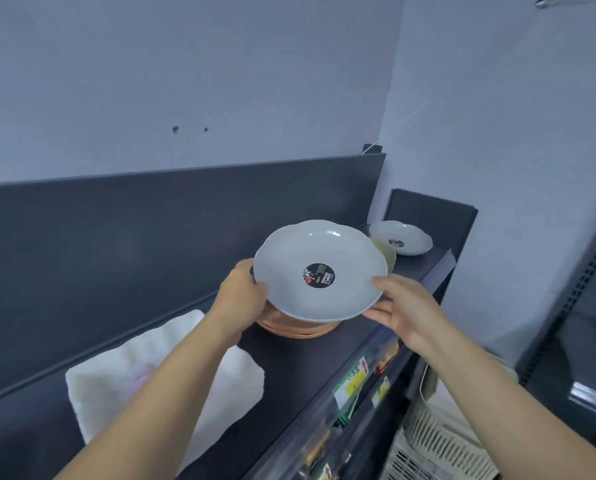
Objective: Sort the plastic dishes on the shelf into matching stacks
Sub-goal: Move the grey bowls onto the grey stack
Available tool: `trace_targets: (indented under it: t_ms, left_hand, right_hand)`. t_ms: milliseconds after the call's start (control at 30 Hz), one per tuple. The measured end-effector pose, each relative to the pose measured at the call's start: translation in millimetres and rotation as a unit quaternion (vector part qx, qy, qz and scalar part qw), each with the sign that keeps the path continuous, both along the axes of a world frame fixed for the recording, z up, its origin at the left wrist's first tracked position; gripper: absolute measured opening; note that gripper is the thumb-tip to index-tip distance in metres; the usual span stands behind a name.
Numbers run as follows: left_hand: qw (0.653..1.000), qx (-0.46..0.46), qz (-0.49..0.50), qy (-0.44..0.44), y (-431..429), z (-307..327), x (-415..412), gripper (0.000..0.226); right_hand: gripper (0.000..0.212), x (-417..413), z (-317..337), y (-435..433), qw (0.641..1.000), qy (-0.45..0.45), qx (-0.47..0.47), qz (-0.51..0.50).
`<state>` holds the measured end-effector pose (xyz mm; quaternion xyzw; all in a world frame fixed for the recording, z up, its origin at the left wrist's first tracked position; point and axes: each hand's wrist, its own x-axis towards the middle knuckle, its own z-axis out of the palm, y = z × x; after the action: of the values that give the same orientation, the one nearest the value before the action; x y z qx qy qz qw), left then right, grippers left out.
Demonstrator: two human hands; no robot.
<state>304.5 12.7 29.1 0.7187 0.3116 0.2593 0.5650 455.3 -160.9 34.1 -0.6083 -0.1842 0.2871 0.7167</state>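
Left hand (pixel 242 289) and right hand (pixel 402 306) grip the grey dish (pixel 324 247) by opposite rims, over the orange stack (pixel 300 330). Its likely match, the far dish (pixel 402 237), lies beyond and rightward, nearer the right hand.

Dark grey flat shelf (pixel 289 365) carries a stack of orange plastic plates (pixel 300 330), pale yellow plastic dishes (pixel 386 252) behind, white scalloped plastic dish (pixel 405 237) at far end, blurred white bundle (pixel 133 368) near left.

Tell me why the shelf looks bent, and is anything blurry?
Head view: the wide-angle lens bows the shelf. Head view: the held dish and its sticker are sharp, with faint glare near the far rim; the price tags at lower right are smeared, and the white cloth looks washed out.
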Motion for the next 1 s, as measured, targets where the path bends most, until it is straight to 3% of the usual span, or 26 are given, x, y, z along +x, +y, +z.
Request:
trace_targets:
  t_ms: [300, 567, 767, 1000]
  left_hand:
    - [0.999, 0.023, -0.004, -0.040, 1, 28, 161, 0.041]
    - [0.999, 0.003, 0.001, -0.036, -9, 24, 334, 0.046]
    - [0.999, 0.031, 0.006, 0.008, -7, 13, 418, 0.044]
    - [0.989, 0.089, -0.021, 0.120, 20, -5, 489, 0.034]
  right_hand:
    - [0.015, 165, 13, 3, 0.999, -0.046, -0.017, -0.006]
    - [0.036, 339, 14, -4, 0.990, -0.109, -0.074, -0.056]
    - [0.037, 429, -13, 1, 0.983, -0.121, -0.108, -0.081]
    - [0.036, 495, -44, 21, 0.972, -0.128, -0.159, -0.112]
